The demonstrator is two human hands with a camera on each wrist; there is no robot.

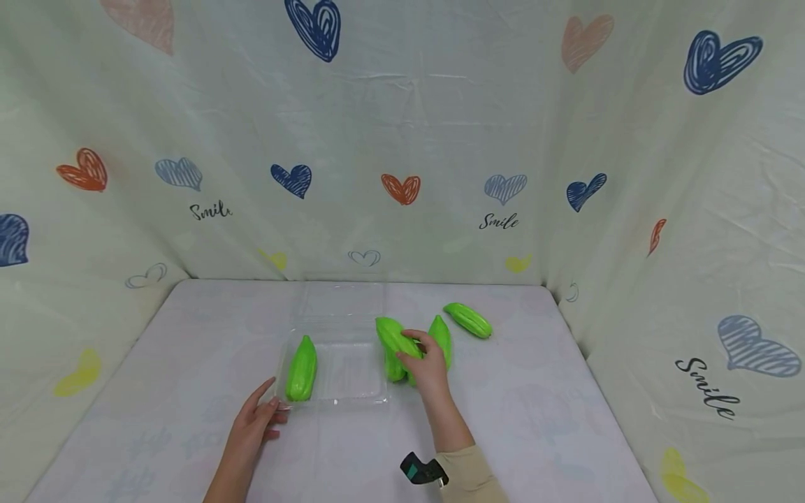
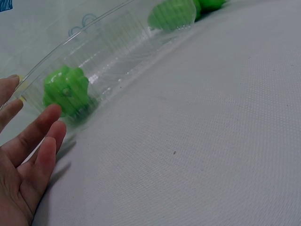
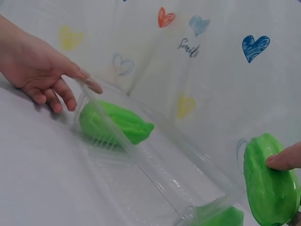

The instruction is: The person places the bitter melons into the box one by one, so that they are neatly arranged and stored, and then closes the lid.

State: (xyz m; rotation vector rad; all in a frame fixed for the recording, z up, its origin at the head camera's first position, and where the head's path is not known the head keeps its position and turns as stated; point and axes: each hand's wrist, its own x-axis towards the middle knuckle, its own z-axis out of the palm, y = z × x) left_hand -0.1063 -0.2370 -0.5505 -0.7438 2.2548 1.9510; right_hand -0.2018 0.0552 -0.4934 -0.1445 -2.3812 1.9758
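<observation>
A clear plastic box [image 1: 349, 398] with its lid [image 1: 339, 300] folded back lies on the table. Inside, along its left side, sits a shiny green ridged fruit [image 1: 302, 370] with a pointed tip. My left hand [image 1: 254, 419] touches the front left corner of the box, its fingers loosely extended at the rim. My right hand [image 1: 428, 363] grips another green ridged fruit [image 3: 268, 183] between thumb and fingers, just beyond the right side of the box. In the head view this fruit overlaps others of its kind, partly hiding them.
Right of the box lies a green fruit [image 1: 441, 335] behind my right hand, and another [image 1: 468, 320] farther back. A white cloth covers the table [image 1: 534, 419]. Curtains [image 1: 440, 140] printed with hearts stand at the back and both sides.
</observation>
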